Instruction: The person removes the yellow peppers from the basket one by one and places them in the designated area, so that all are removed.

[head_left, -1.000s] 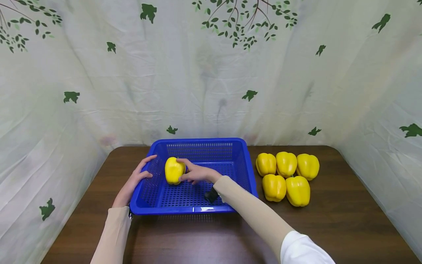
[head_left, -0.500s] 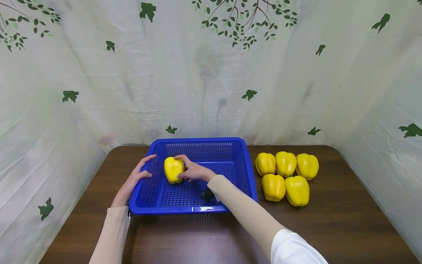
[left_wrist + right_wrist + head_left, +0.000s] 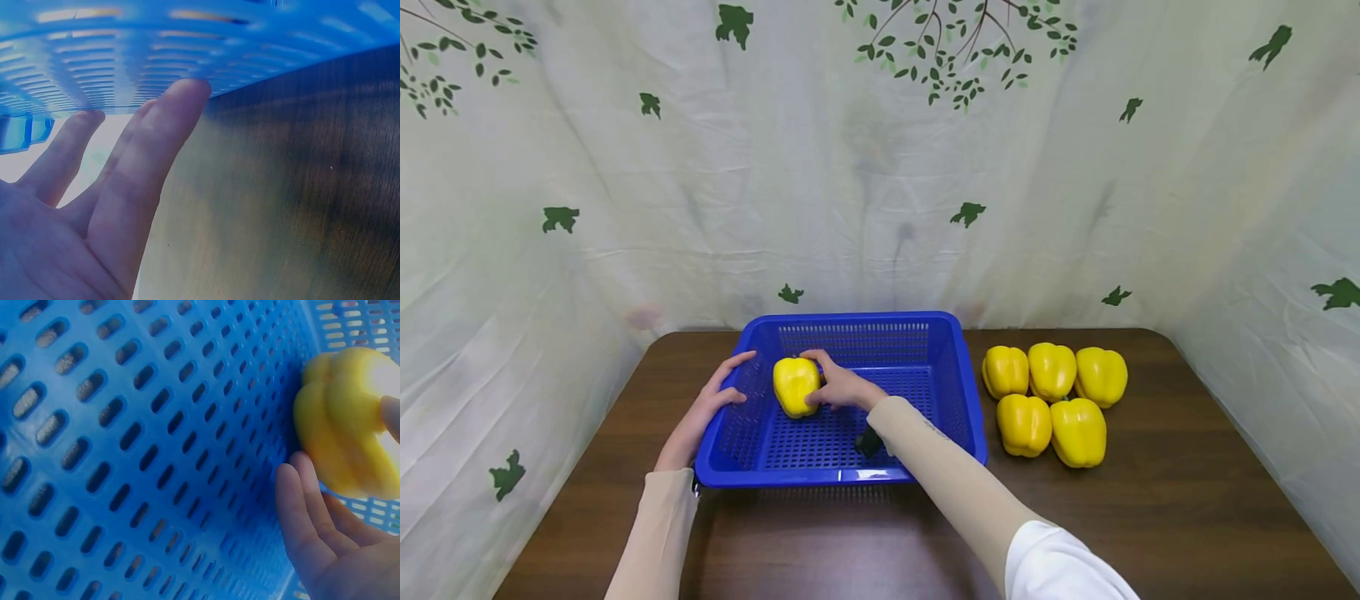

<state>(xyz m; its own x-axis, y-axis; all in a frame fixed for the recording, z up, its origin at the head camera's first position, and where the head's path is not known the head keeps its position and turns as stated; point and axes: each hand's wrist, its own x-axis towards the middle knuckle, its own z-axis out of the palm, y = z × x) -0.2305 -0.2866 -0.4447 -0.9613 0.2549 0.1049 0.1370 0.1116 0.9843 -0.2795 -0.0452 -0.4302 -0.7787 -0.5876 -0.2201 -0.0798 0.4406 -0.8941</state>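
Note:
A blue plastic basket point(image 3: 880, 477) with slotted walls stands on the table. On its left side, my left hand point(image 3: 703, 408) holds the rim, thumb and a finger over the top. The left wrist view shows other fingers point(image 3: 140, 156) against the outer wall below. Inside the basket, near its left end, a yellow bell pepper point(image 3: 794, 388) sits low at the floor. My right hand point(image 3: 846, 389) grips this pepper from the right side, between thumb and fingers. In the right wrist view the pepper point(image 3: 344, 419) lies partly beyond the picture's edge, with the fingers point(image 3: 300, 519) beside its lower part.
Several more yellow bell peppers point(image 3: 1052, 372) stand in two rows on the table to the right of the basket. The brown wooden table point(image 3: 1187, 483) meets a white leaf-printed curtain point(image 3: 880, 167) behind. A black wrist camera point(image 3: 868, 442) hangs under my right wrist inside the basket.
My right hand and wrist have shifted slightly left, still at the pepper, which has barely moved. The left hand, the basket and the peppers on the table keep their places.

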